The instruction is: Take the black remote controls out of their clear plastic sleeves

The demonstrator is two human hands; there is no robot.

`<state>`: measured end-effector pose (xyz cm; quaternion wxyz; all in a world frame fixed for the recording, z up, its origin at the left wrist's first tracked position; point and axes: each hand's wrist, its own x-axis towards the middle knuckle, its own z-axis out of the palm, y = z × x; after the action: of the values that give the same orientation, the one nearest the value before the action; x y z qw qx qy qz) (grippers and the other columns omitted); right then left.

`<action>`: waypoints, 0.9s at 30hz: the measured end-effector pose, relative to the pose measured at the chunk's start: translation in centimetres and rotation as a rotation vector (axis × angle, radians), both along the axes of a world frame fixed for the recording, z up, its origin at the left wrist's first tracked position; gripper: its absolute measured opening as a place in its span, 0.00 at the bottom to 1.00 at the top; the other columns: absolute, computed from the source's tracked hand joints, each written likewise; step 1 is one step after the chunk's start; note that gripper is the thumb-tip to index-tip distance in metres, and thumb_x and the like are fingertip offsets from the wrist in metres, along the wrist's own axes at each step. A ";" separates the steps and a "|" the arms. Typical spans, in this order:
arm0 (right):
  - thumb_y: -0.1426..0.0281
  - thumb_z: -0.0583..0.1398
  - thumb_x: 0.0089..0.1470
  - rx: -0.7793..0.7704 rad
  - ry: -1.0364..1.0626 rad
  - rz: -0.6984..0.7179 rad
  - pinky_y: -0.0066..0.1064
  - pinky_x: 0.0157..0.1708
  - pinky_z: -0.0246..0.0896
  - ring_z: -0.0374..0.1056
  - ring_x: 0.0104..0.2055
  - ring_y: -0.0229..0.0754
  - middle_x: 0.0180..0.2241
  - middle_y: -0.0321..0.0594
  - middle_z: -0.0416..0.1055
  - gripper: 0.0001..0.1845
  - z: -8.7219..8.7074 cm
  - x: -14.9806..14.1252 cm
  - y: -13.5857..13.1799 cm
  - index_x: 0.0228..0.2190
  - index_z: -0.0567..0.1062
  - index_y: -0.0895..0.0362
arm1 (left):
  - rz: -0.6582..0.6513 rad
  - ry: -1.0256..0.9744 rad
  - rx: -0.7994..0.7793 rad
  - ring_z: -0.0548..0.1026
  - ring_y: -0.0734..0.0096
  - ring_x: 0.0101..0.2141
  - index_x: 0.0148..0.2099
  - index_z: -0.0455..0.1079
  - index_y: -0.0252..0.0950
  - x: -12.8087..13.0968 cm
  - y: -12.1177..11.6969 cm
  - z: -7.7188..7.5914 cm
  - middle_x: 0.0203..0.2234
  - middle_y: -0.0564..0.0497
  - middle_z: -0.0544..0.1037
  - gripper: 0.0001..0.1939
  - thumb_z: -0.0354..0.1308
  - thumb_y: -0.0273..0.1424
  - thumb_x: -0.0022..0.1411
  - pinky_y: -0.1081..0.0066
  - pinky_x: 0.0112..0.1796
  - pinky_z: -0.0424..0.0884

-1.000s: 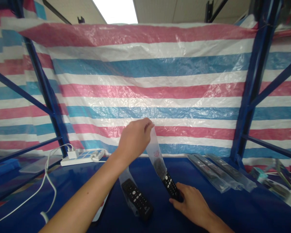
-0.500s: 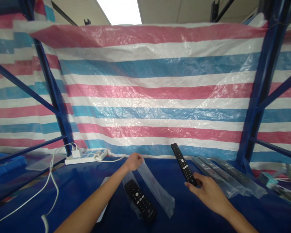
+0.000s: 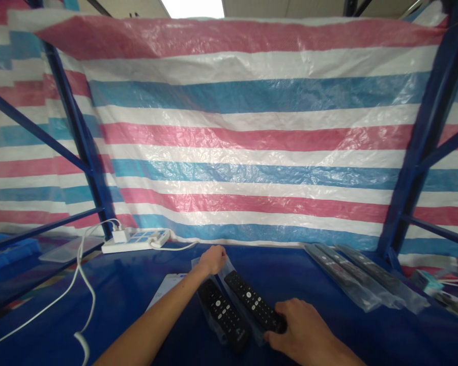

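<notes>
My right hand (image 3: pixel 299 325) grips the lower end of a black remote control (image 3: pixel 252 301) with its thumb and fingers. That remote lies over a clear plastic sleeve (image 3: pixel 260 335), which shows along its edges. The far end of the sleeve is pinched in the closed fingers of my left hand (image 3: pixel 212 259). Just left of it, a second black remote control (image 3: pixel 223 315) rests on its own clear sleeve (image 3: pixel 209 321) on the blue tabletop (image 3: pixel 290 269), its upper end partly behind my left forearm.
Several remotes in clear sleeves (image 3: pixel 351 282) lie side by side at the right. A white power strip (image 3: pixel 137 240) with a plug and cables (image 3: pixel 78 274) sits at the back left. Partly under my left forearm is a white, flat item (image 3: pixel 164 288). Blue posts (image 3: pixel 412 168) flank the striped sheet.
The remote in my right hand came out of its sleeve, was lifted clear, then lowered onto the sleeve. My left hand came down with the sleeve, laying it beside the other remote.
</notes>
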<state>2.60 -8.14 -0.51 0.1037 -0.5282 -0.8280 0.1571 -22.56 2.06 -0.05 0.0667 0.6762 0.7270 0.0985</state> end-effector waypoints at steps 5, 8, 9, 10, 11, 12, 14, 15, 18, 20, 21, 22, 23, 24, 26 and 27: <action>0.50 0.54 0.55 0.160 -0.046 -0.030 0.31 0.31 0.57 0.74 0.36 0.49 0.32 0.42 0.78 0.21 -0.1 2.0 1.3 0.29 0.75 0.54 | 0.063 0.076 0.057 0.75 0.59 0.42 0.39 0.73 0.34 0.1 -0.8 0.5 0.39 0.43 0.78 0.12 0.48 0.31 0.64 0.67 0.40 0.68; 0.56 0.53 0.58 0.336 -0.207 -0.280 0.35 0.33 0.61 0.74 0.39 0.54 0.37 0.50 0.76 0.19 0.7 6.3 3.3 0.35 0.75 0.58 | 0.076 0.118 0.122 0.73 0.56 0.46 0.43 0.71 0.33 0.2 -1.2 1.1 0.43 0.40 0.75 0.15 0.44 0.32 0.67 0.64 0.42 0.67; 0.59 0.55 0.58 0.359 -0.272 -0.382 0.36 0.33 0.62 0.74 0.40 0.56 0.39 0.54 0.75 0.17 0.9 7.9 4.0 0.37 0.75 0.59 | 0.070 0.128 0.137 0.72 0.57 0.47 0.43 0.70 0.33 0.3 -1.3 1.3 0.43 0.41 0.75 0.15 0.43 0.32 0.67 0.64 0.43 0.67; 0.62 0.57 0.56 0.359 -0.328 -0.464 0.38 0.34 0.63 0.73 0.40 0.58 0.40 0.56 0.75 0.15 1.1 9.4 4.5 0.37 0.75 0.60 | 0.061 0.137 0.148 0.72 0.57 0.47 0.43 0.70 0.33 0.4 -1.5 1.4 0.43 0.41 0.74 0.15 0.44 0.33 0.67 0.64 0.43 0.67; 0.64 0.58 0.55 0.317 -0.374 -0.510 0.39 0.34 0.63 0.74 0.40 0.59 0.38 0.56 0.75 0.13 1.2 10.7 5.0 0.36 0.75 0.60 | 0.050 0.147 0.157 0.71 0.58 0.47 0.43 0.70 0.34 0.6 -1.6 1.5 0.43 0.42 0.74 0.15 0.44 0.33 0.67 0.64 0.43 0.67; 0.66 0.57 0.55 0.259 -0.401 -0.516 0.40 0.34 0.63 0.74 0.40 0.59 0.37 0.56 0.76 0.11 1.2 11.7 5.4 0.35 0.76 0.60 | 0.040 0.157 0.166 0.71 0.59 0.47 0.42 0.71 0.34 1.0 -1.7 1.6 0.43 0.42 0.74 0.15 0.44 0.33 0.67 0.65 0.43 0.67; 0.70 0.55 0.57 0.160 -0.439 -0.487 0.41 0.36 0.64 0.74 0.41 0.57 0.37 0.55 0.76 0.12 1.0 12.7 5.7 0.34 0.77 0.60 | 0.015 0.174 0.183 0.72 0.60 0.46 0.42 0.71 0.35 1.8 -2.1 1.7 0.42 0.43 0.75 0.14 0.44 0.33 0.67 0.66 0.41 0.67; 0.72 0.53 0.57 0.130 -0.443 -0.460 0.41 0.36 0.64 0.74 0.41 0.56 0.37 0.55 0.77 0.13 0.9 12.7 5.7 0.34 0.78 0.59 | 0.000 0.179 0.189 0.72 0.61 0.46 0.41 0.71 0.35 2.4 -2.2 1.8 0.42 0.44 0.75 0.14 0.44 0.32 0.67 0.67 0.41 0.67; 0.74 0.49 0.59 0.114 -0.411 -0.356 0.38 0.38 0.63 0.74 0.42 0.53 0.38 0.53 0.77 0.17 0.4 11.5 5.3 0.35 0.78 0.60 | -0.050 0.162 0.194 0.72 0.63 0.45 0.41 0.72 0.36 4.1 -2.8 2.0 0.41 0.45 0.75 0.14 0.45 0.32 0.67 0.68 0.40 0.67; 0.73 0.48 0.60 0.122 -0.372 -0.276 0.36 0.37 0.62 0.74 0.42 0.52 0.38 0.51 0.77 0.17 0.1 10.3 4.9 0.35 0.77 0.59 | -0.090 0.145 0.187 0.72 0.64 0.45 0.41 0.72 0.37 5.3 -3.1 2.1 0.41 0.46 0.75 0.13 0.46 0.32 0.66 0.69 0.40 0.67; 0.73 0.48 0.60 0.128 -0.346 -0.236 0.35 0.37 0.62 0.74 0.41 0.51 0.37 0.50 0.77 0.17 -0.1 9.8 4.6 0.34 0.76 0.59 | -0.113 0.139 0.184 0.72 0.64 0.44 0.41 0.72 0.37 5.8 -3.2 2.1 0.41 0.47 0.75 0.13 0.46 0.32 0.66 0.69 0.40 0.67; 0.73 0.48 0.60 0.136 -0.316 -0.197 0.34 0.36 0.61 0.74 0.40 0.51 0.37 0.49 0.77 0.17 -0.2 9.3 4.3 0.34 0.76 0.58 | -0.136 0.135 0.178 0.73 0.64 0.44 0.41 0.71 0.38 6.3 -3.3 2.1 0.40 0.47 0.75 0.13 0.46 0.32 0.66 0.69 0.40 0.67; 0.73 0.48 0.61 0.144 -0.281 -0.158 0.33 0.35 0.60 0.74 0.40 0.50 0.36 0.49 0.77 0.17 -0.4 8.9 4.0 0.33 0.75 0.58 | -0.160 0.133 0.170 0.73 0.64 0.44 0.40 0.71 0.38 6.8 -3.4 2.1 0.40 0.48 0.75 0.12 0.46 0.32 0.66 0.68 0.41 0.67; 0.73 0.48 0.61 0.152 -0.241 -0.114 0.32 0.35 0.59 0.74 0.39 0.49 0.36 0.48 0.77 0.16 -0.6 8.5 3.7 0.32 0.75 0.58 | -0.181 0.130 0.160 0.73 0.64 0.43 0.40 0.71 0.38 7.2 -3.3 2.1 0.40 0.48 0.75 0.12 0.46 0.32 0.66 0.68 0.41 0.67; 0.73 0.47 0.61 0.160 -0.154 -0.025 0.30 0.33 0.57 0.74 0.37 0.46 0.35 0.46 0.76 0.16 -0.9 7.9 3.0 0.30 0.73 0.57 | -0.220 0.107 0.130 0.73 0.63 0.44 0.41 0.71 0.38 8.0 -3.1 1.9 0.40 0.48 0.75 0.12 0.46 0.32 0.65 0.67 0.42 0.67; 0.73 0.47 0.61 0.159 -0.106 0.024 0.29 0.33 0.57 0.73 0.36 0.44 0.34 0.44 0.76 0.16 -1.0 7.7 2.7 0.29 0.72 0.57 | -0.232 0.091 0.113 0.73 0.63 0.44 0.42 0.71 0.38 8.3 -2.9 1.7 0.41 0.47 0.75 0.12 0.46 0.32 0.65 0.67 0.43 0.67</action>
<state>10.26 -5.42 -1.55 0.0993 -0.5162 -0.8483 0.0641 -14.21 -0.79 1.68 0.0067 0.7622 0.6395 0.1002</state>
